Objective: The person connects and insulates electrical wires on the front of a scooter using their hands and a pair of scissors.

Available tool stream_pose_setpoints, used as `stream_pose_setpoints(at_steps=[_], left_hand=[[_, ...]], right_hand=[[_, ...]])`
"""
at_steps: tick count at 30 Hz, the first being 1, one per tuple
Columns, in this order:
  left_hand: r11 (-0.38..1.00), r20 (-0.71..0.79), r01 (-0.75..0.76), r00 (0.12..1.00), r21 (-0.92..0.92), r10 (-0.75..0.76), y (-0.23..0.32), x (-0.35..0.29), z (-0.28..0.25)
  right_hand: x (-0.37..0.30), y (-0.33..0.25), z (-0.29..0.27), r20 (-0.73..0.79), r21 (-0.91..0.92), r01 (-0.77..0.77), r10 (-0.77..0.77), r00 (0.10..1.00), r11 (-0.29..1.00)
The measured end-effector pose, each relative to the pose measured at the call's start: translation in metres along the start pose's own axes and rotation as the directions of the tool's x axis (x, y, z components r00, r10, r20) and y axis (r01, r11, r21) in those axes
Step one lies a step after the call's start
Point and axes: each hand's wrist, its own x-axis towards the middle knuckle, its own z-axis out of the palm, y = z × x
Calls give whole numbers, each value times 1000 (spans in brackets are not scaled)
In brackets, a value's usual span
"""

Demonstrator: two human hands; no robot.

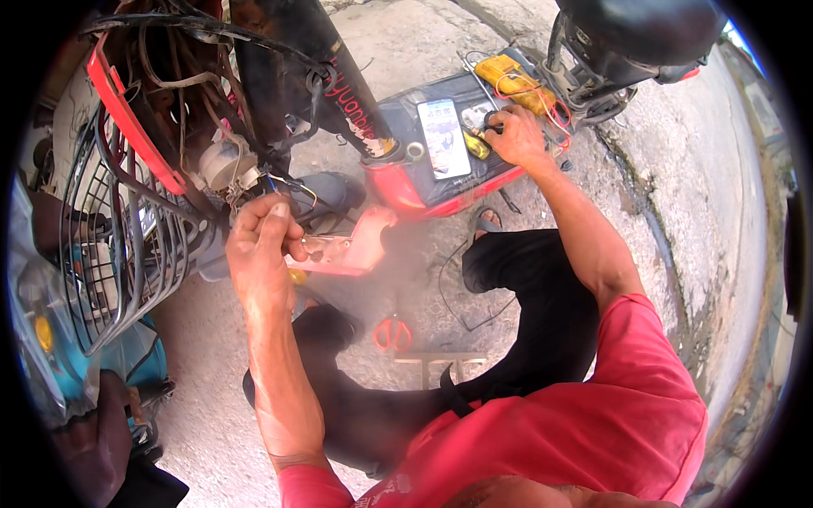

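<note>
My left hand [264, 237] is raised beside the scooter's opened front, its fingers pinched together. Thin loose wires [292, 188] hang right by its fingertips; what the fingers hold is too small to make out. My right hand [518, 137] reaches over the footboard [411, 182], with thumb and fingers closed on a small black object [491, 121], mostly covered by them. Close to these fingers lies a yellow-and-black tool [477, 146]. A phone [444, 140] with a lit screen rests to its left. Beyond the hand is a yellow multimeter [512, 83] with red leads.
A wire basket [127, 245] and a tangle of cables [182, 76] are at the left. A red plastic panel [347, 250] lies below the wires. Orange-handled scissors [393, 334] lie on the concrete between my feet. The black seat [644, 30] is at the far right.
</note>
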Motion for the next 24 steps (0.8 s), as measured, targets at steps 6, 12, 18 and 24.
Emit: stream_pose_setpoints(at_steps=[6,12,18,24], left_hand=[[1000,-3,6,1000,11,-5,-1,0,2],[999,-10,5,1000,33,-5,-1,-1,2],[999,-9,8,1000,31,-8,-1,-1,3],[999,-11,3,1000,36,-3,-1,-2,3]], right_hand=[[-1,-13,-4,-145,115,223,-206,968,968],[-14,-53,-7,-20,99,328,-327,945,940],[-11,-51,1,-146,130,270,-251,957,954],[-12,-47,-6,-33,140,235,-232,972,962]])
